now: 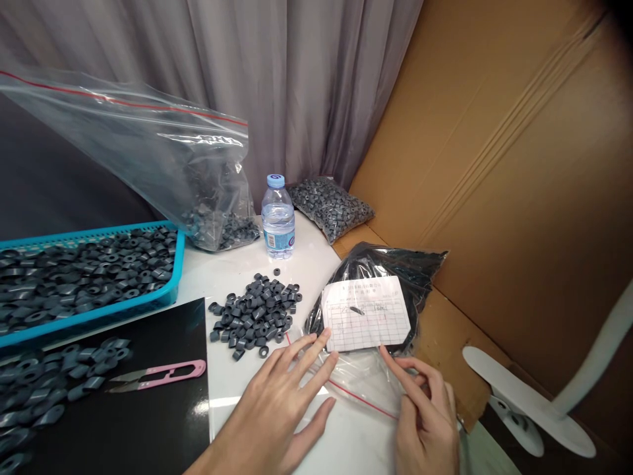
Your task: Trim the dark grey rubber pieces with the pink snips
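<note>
Left fingers (pixel 309 356) spread loose; right fingers (pixel 401 373) curled, hold unclear, near printed paper (pixel 366 323).

Paper slip (pixel 366 326) is white, ruled grid, dark print. Zip bag (pixel 357 377) at desk's (pixel 317 256) right edge is clear, red stripe, black contents. Desk is white; ring pile (pixel 257 310) is dark blue-grey. Basket (pixel 179 267) at left edge is turquoise. Snips' handle (pixel 192 371) is pink, mat (pixel 163 422) black.
</note>
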`<action>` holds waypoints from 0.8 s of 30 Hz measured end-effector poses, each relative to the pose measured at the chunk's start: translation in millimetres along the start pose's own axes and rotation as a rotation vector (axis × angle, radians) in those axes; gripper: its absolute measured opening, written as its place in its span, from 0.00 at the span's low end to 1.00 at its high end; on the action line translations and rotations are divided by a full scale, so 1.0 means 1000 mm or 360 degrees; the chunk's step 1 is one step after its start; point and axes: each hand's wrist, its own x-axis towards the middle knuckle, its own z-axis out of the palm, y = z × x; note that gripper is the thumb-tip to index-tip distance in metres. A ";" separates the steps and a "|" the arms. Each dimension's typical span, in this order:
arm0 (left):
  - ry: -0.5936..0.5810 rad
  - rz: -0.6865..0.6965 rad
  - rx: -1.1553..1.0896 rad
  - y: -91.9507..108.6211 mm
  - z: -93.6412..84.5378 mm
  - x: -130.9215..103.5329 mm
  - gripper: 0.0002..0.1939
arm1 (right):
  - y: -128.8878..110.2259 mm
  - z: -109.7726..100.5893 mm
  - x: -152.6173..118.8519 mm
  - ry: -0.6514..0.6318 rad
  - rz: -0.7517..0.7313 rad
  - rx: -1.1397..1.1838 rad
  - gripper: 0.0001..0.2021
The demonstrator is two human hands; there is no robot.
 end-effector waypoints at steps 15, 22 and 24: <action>-0.0032 -0.0037 -0.0065 0.001 0.001 -0.002 0.30 | 0.002 -0.001 0.000 -0.0030 -0.0013 -0.0003 0.22; -0.0032 -0.0042 -0.0050 0.002 0.001 -0.002 0.30 | 0.002 0.000 -0.001 -0.0039 -0.0052 -0.0033 0.23; -0.0029 -0.0045 -0.0035 0.002 0.001 -0.001 0.30 | 0.001 -0.001 -0.001 -0.0039 -0.0049 -0.0037 0.23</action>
